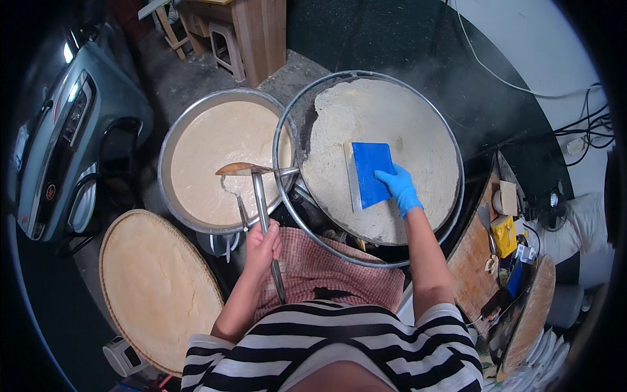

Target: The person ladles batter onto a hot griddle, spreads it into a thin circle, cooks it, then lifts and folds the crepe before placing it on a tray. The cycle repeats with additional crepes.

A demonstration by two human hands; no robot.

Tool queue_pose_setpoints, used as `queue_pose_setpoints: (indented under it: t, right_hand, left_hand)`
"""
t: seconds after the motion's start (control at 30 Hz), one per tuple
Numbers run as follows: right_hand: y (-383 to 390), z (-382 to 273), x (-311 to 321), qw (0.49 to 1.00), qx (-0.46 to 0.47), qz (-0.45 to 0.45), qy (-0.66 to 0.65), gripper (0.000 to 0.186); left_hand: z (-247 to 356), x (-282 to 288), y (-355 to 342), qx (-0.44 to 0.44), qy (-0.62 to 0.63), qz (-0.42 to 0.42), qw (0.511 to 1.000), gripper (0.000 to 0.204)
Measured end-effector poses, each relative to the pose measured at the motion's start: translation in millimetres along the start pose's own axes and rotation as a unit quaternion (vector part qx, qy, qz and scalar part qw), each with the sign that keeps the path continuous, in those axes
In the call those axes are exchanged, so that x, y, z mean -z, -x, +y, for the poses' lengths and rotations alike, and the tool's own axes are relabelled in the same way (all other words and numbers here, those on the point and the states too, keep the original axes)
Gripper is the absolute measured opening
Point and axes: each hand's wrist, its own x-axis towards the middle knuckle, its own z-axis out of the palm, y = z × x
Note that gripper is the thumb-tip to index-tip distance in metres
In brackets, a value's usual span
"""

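Note:
My right hand (400, 188), in a blue glove, grips a broad blue scraper (373, 171). Its pale edge meets the light batter layer (418, 140) spread over a large round griddle. Batter covers most of that surface, with a ragged edge at the upper left. My left hand (263, 244) is bare and wrapped around a metal rod (260, 199). At the rod's top a brown wooden piece (236, 168) lies crosswise; whether the two are joined, I cannot tell. Below that piece stands a wide metal pot (171, 199) of beige batter (215, 140).
A metal ring (282, 124) surrounds the griddle and overlaps the pot's rim. At the lower left, a round woven tray holds a pale flatbread (160, 287). Wooden boards (480, 264) and a yellow box (503, 236) are at the right. A grey-blue vehicle (72, 130) stands at the left.

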Motion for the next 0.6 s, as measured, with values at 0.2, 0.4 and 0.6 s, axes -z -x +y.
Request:
queue_pose_setpoints:
  t: [0.2, 0.4, 0.6]
  right_hand:
    - [-0.4, 10.7, 25.7, 0.993, -0.026, 0.055, 0.104, 0.044]
    - [25.4, -16.5, 86.4, 0.964, 0.067, 0.187, 0.176, 0.03]
    - [14.6, -26.5, 84.4, 0.842, 0.209, 0.209, 0.451, 0.032]
  left_hand:
    - [4.0, -0.3, 13.1, -0.021, 0.008, 0.015, 1.0, 0.009]
    - [3.2, 0.6, 15.1, -0.007, 0.022, 0.028, 0.999, 0.011]
    - [1.4, -6.4, 10.1, 0.006, -0.002, 0.003, 1.0, 0.009]
